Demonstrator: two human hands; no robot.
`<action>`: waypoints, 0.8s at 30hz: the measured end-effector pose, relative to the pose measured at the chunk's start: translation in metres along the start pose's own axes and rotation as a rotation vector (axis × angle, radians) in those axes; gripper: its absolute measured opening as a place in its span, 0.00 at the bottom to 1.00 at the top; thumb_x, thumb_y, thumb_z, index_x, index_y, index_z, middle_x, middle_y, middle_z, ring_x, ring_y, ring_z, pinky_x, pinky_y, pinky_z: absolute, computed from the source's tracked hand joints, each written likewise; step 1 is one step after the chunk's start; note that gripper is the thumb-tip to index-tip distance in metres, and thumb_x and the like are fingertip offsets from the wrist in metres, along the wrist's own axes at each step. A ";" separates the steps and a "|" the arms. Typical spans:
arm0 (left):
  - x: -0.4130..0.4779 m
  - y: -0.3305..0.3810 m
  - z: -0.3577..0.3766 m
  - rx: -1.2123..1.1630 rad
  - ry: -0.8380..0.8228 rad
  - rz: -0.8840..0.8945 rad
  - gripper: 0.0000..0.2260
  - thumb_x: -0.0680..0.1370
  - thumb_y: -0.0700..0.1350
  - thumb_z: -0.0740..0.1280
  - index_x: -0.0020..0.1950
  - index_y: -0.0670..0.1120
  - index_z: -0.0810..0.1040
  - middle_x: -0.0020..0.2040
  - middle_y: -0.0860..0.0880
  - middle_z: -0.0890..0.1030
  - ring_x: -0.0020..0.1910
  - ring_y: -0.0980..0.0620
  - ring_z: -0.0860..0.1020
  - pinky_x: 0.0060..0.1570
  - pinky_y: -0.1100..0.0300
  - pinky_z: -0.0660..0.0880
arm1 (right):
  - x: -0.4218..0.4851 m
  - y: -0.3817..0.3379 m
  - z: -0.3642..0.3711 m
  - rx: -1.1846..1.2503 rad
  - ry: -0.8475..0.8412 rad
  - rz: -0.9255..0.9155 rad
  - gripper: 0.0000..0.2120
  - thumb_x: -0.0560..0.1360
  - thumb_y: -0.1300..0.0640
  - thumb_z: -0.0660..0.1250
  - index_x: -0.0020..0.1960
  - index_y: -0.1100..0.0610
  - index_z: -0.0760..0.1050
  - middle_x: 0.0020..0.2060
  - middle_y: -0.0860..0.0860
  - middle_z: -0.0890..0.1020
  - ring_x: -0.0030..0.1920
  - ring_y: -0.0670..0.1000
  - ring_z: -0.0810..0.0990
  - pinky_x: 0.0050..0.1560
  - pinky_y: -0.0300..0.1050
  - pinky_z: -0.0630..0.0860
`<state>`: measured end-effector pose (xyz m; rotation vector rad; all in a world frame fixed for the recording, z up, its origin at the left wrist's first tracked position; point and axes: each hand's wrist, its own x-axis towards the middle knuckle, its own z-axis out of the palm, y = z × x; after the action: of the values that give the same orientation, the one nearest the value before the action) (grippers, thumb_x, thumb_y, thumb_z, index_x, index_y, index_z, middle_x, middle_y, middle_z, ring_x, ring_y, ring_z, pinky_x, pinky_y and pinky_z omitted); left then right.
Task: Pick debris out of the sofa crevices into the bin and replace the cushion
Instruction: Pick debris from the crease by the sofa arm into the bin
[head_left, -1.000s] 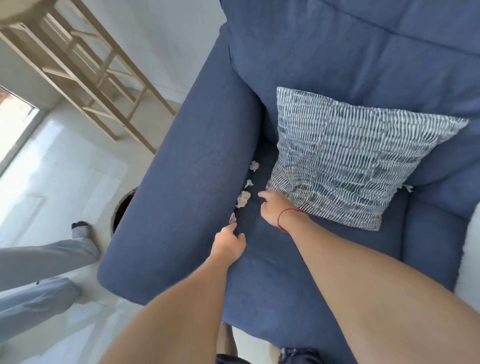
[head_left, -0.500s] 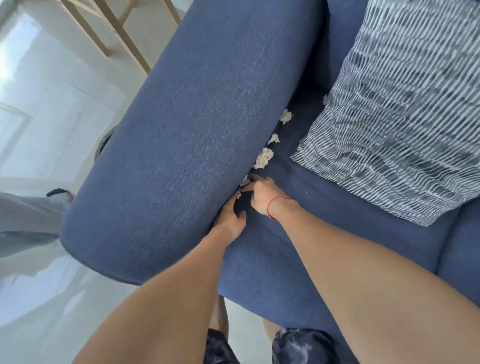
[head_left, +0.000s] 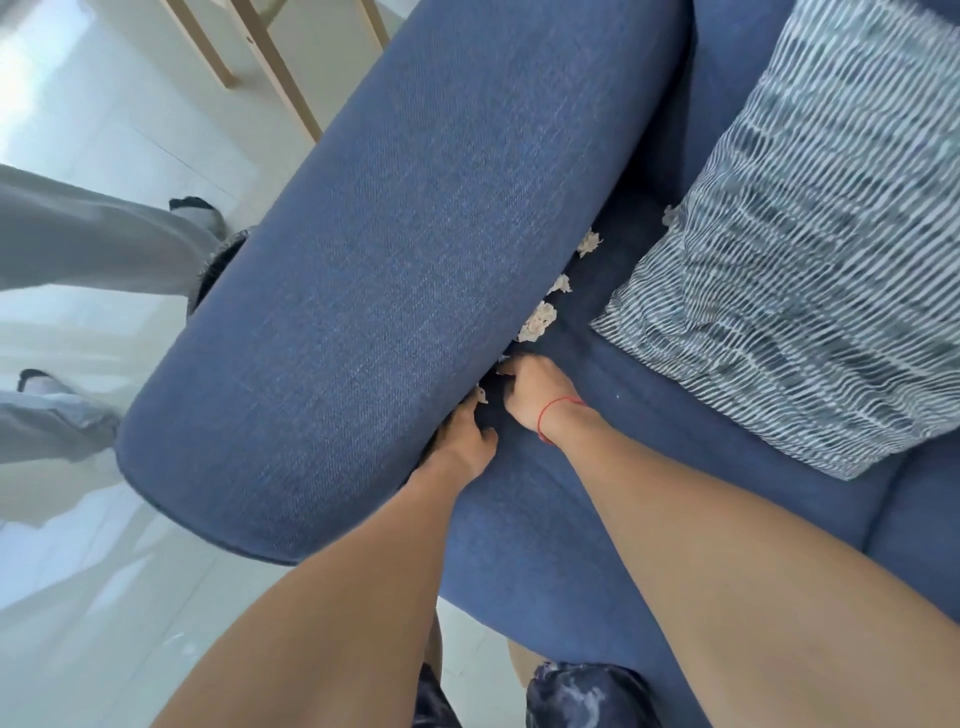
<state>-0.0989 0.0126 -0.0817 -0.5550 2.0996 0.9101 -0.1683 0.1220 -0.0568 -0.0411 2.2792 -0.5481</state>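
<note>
Both my hands meet at the crevice between the blue sofa's armrest (head_left: 374, 291) and its seat (head_left: 582, 499). My left hand (head_left: 465, 434) pinches a small white paper scrap (head_left: 482, 397) at its fingertips, partly tucked under the armrest. My right hand (head_left: 535, 392), with a red string at the wrist, presses its curled fingers into the gap; I cannot tell whether it holds anything. Three more crumpled paper bits lie further up the crevice: (head_left: 537, 322), (head_left: 560, 285), (head_left: 588, 242). A blue-and-white striped cushion (head_left: 810, 249) lies on the seat to the right.
Another person's grey trouser legs (head_left: 88, 244) stand on the pale tiled floor left of the armrest. A dark round bin (head_left: 218, 265) peeks out behind the armrest's left side. Wooden stool legs (head_left: 270, 57) stand at the top.
The view has closed in on the crevice. My right hand left the cushion's corner and came down to the gap beside my left hand, which now pinches a scrap.
</note>
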 end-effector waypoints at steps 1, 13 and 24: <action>-0.003 0.003 -0.001 0.002 0.001 -0.001 0.27 0.78 0.44 0.63 0.76 0.51 0.62 0.76 0.50 0.64 0.75 0.48 0.62 0.76 0.55 0.57 | -0.005 0.000 -0.004 0.030 0.033 0.025 0.16 0.75 0.63 0.61 0.58 0.55 0.80 0.57 0.57 0.82 0.54 0.62 0.82 0.54 0.52 0.81; -0.064 0.146 -0.084 0.006 0.261 0.298 0.07 0.78 0.44 0.64 0.52 0.43 0.79 0.49 0.43 0.82 0.49 0.42 0.80 0.50 0.52 0.78 | -0.070 -0.003 -0.141 0.196 0.439 0.110 0.12 0.78 0.60 0.63 0.59 0.55 0.78 0.57 0.58 0.81 0.56 0.60 0.80 0.58 0.51 0.77; -0.062 0.119 -0.204 -0.137 0.609 0.284 0.09 0.80 0.48 0.62 0.51 0.44 0.78 0.52 0.45 0.79 0.50 0.46 0.78 0.43 0.56 0.71 | -0.058 -0.108 -0.160 0.295 0.488 -0.013 0.08 0.76 0.58 0.64 0.49 0.56 0.81 0.50 0.55 0.84 0.51 0.57 0.81 0.54 0.47 0.79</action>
<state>-0.2334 -0.0588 0.1089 -0.6776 2.7281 1.1562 -0.2554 0.0949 0.1233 0.2486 2.6370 -0.9824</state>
